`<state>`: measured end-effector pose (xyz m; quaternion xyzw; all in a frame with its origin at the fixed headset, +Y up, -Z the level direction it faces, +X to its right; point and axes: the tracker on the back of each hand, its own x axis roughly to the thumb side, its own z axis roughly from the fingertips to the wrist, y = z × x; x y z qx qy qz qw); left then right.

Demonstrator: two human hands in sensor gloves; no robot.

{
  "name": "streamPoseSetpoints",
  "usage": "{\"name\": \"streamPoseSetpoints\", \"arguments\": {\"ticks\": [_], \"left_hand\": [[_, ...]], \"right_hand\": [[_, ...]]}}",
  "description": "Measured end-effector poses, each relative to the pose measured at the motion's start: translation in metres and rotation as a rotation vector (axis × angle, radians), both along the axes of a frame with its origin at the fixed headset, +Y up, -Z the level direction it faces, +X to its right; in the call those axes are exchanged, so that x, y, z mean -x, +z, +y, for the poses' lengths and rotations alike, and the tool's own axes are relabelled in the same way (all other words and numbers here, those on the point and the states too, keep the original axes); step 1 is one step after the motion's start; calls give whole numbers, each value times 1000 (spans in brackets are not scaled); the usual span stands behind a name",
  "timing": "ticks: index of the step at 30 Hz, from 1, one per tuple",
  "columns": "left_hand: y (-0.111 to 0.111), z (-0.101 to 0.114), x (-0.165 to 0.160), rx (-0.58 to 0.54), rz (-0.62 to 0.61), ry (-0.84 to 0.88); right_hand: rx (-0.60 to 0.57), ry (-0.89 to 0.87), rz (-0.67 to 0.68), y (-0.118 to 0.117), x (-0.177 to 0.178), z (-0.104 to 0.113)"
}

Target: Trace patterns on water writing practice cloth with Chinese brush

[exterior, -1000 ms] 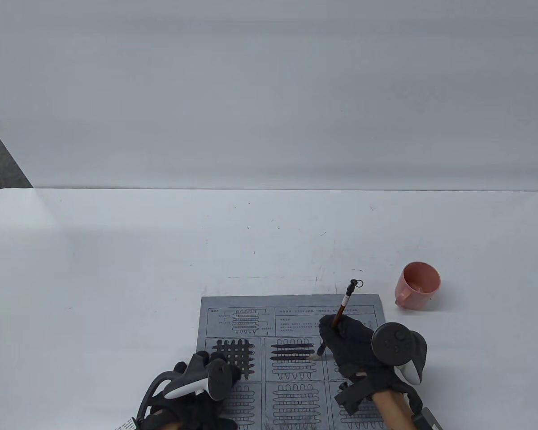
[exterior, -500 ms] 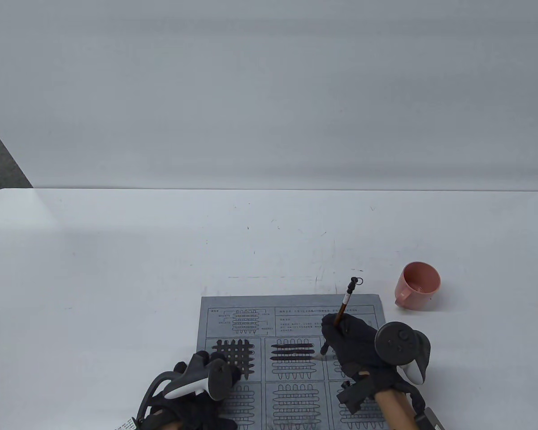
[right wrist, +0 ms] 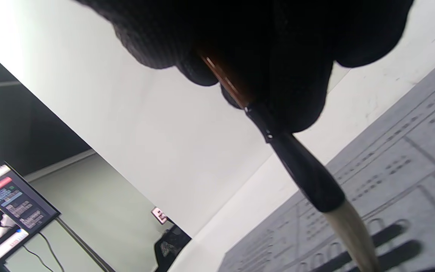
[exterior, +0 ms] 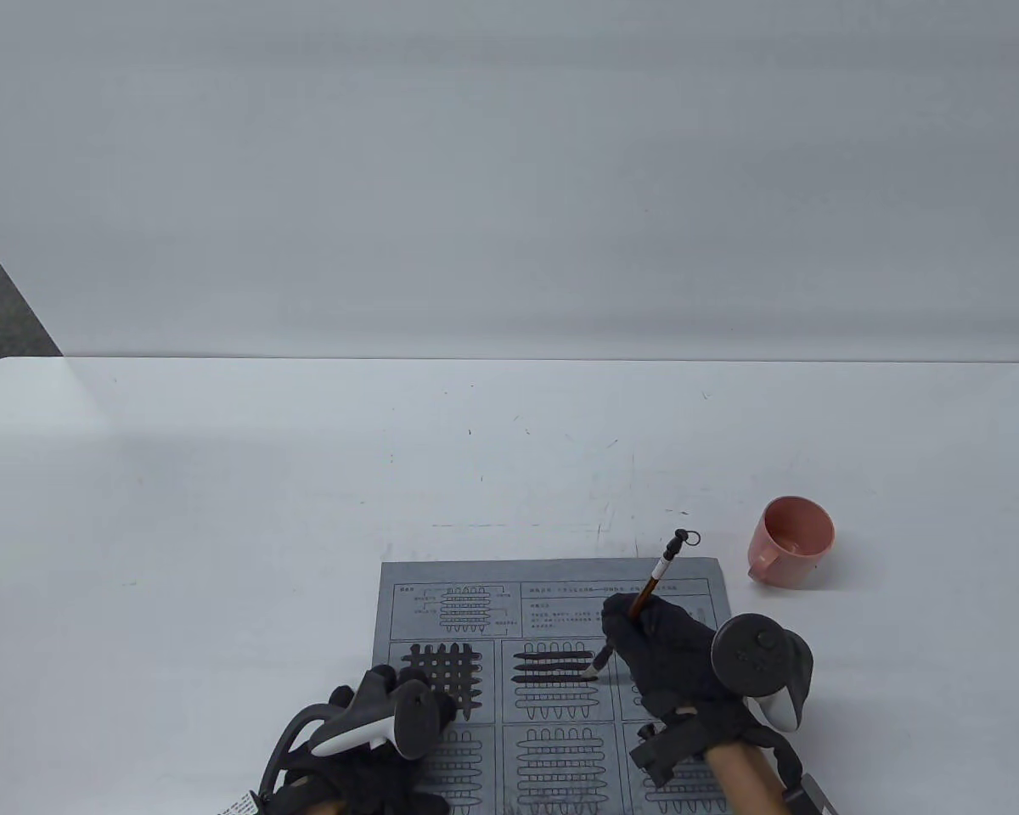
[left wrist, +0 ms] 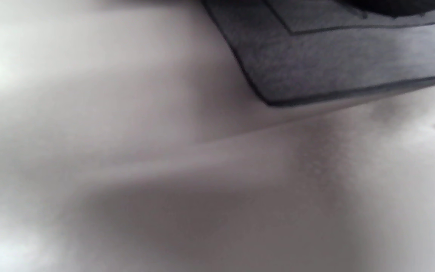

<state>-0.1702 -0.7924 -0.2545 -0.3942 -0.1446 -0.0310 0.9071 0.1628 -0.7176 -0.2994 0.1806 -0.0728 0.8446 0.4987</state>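
Three dark bars done and the right hand (exterior: 671, 649) pinches the brush (exterior: 645, 594), tuft seemingly at the cloth (exterior: 552, 611); if the left hand (exterior: 374, 730), flat on it, lifts, strokes smear.

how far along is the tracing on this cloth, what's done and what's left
Done: the top-left grid pattern is fully darkened. In hand: the right hand holds the brush, tip at the right end of the middle panel's third bar; its lower bars are bare outlines. Left: the visible lower panels. The left hand rests on the cloth.
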Motion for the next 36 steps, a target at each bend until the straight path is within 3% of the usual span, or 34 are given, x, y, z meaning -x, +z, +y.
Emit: {"name": "streamPoseSetpoints", "arguments": {"ticks": [8,36], "left_hand": [[0,0,0,0,0,0],[0,0,0,-1,0,-1]], "right_hand": [[45,-118,78,6,22,-9],[40,36,126,8,36,-15]]}}
